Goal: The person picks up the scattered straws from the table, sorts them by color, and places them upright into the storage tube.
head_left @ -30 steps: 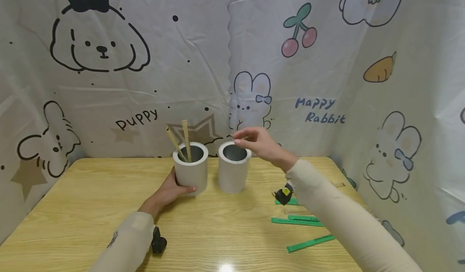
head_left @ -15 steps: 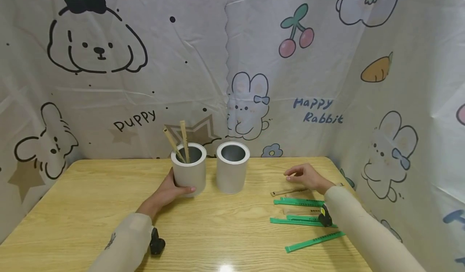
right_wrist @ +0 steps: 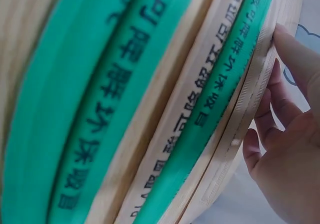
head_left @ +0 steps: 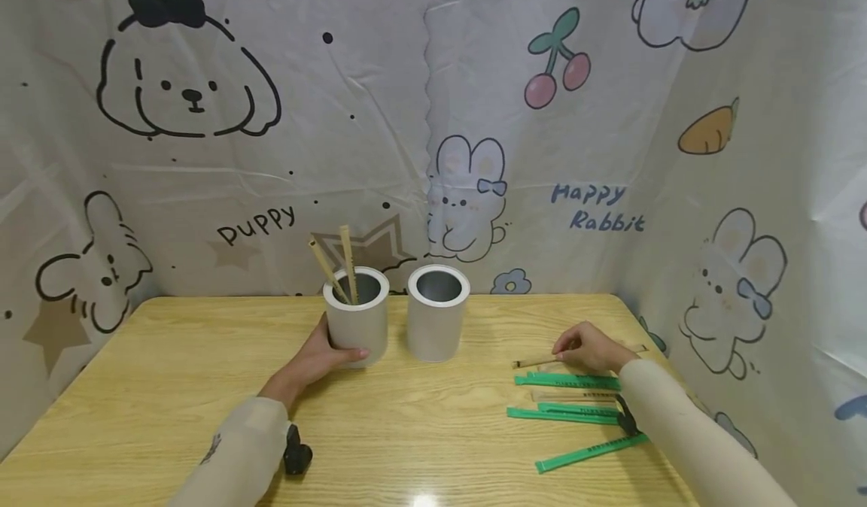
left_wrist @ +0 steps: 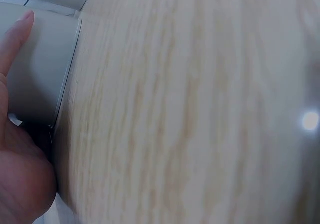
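Note:
My left hand point(head_left: 314, 356) grips the left white cylindrical cup point(head_left: 359, 330), thumb across its front, the other fingers mostly hidden behind. Two tan straws point(head_left: 349, 266) lean in that cup. In the left wrist view the thumb point(left_wrist: 17, 37) lies along the cup wall point(left_wrist: 45, 69). A second white cup point(head_left: 435, 326) stands to its right with no straw showing. At the table's right side, my right hand point(head_left: 589, 347) pinches the farthest tan wrapped straw point(head_left: 531, 362). The right wrist view shows fingertips at the edge of this straw point(right_wrist: 227, 139).
Nearer than the pinched straw lie several green wrapped straws point(head_left: 565, 381) and another tan wrapped straw point(head_left: 569, 396). One green straw point(head_left: 589, 453) lies slanted, closest to me. A printed cloth point(head_left: 379, 116) hangs behind the wooden table point(head_left: 406, 432).
My right hand has moved from above the right cup to the straws on the right, and its fingers have closed on the far tan straw. My left hand has stayed on the cup.

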`<state>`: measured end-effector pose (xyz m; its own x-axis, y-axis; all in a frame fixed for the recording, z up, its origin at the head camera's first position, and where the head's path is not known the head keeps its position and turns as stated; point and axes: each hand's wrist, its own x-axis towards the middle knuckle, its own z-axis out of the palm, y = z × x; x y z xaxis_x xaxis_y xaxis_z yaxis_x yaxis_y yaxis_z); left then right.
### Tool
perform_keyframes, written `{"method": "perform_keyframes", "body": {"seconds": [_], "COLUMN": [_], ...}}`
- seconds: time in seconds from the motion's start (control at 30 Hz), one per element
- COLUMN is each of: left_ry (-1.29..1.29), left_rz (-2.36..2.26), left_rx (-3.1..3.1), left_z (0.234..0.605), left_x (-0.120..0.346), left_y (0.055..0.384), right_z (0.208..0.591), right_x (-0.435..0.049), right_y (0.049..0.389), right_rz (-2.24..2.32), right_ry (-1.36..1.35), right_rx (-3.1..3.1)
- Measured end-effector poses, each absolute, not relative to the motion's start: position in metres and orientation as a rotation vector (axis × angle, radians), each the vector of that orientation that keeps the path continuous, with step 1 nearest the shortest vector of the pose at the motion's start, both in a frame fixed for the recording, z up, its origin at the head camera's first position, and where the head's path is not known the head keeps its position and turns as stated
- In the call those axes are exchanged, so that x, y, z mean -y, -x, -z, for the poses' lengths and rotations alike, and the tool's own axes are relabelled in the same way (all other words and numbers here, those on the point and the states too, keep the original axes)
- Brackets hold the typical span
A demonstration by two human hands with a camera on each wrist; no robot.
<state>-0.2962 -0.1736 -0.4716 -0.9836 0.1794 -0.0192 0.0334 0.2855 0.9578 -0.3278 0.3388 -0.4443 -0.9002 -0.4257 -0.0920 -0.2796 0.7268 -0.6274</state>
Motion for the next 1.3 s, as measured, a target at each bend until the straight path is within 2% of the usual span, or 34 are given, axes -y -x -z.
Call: {"method": "perform_keyframes", "body": {"seconds": [0.2, 0.4, 0.67, 0.87, 1.07, 1.2, 1.3], "left_ry": [-0.178, -0.166, -0.176, -0.170, -0.179, -0.200, -0.200], "left_rz": [-1.784, -1.776, -1.798, -1.807, -1.824, -1.825, -1.818], "left_rx": [-2.429, -2.431, -2.406, -2.395, -2.387, -2.392, -2.397], "left_z": [0.472, 0.474, 0.476, 0.476, 0.474, 0.471, 0.469], "left_x": [0.175, 0.175, 0.176, 0.177, 0.177, 0.174, 0.173], "left_y": [0.296, 0.296, 0.297, 0.295, 0.294, 0.295, 0.296], "right_z": [0.432, 0.383, 0.304, 0.268, 0.264, 0.282, 0.301], "right_x": [-0.328, -0.288, -0.193, -0.103, -0.029, 0.000, 0.012], "right_y": [0.331, 0.338, 0.334, 0.324, 0.322, 0.326, 0.326], "right_rz": [0.953, 1.191, 1.898, 2.280, 2.416, 2.474, 2.358], "right_ry": [0.571, 0.476, 0.518, 0.650, 0.698, 0.604, 0.482], "right_rx": [-2.754, -2.847, -2.609, -2.242, -2.058, -2.069, -2.171]}}
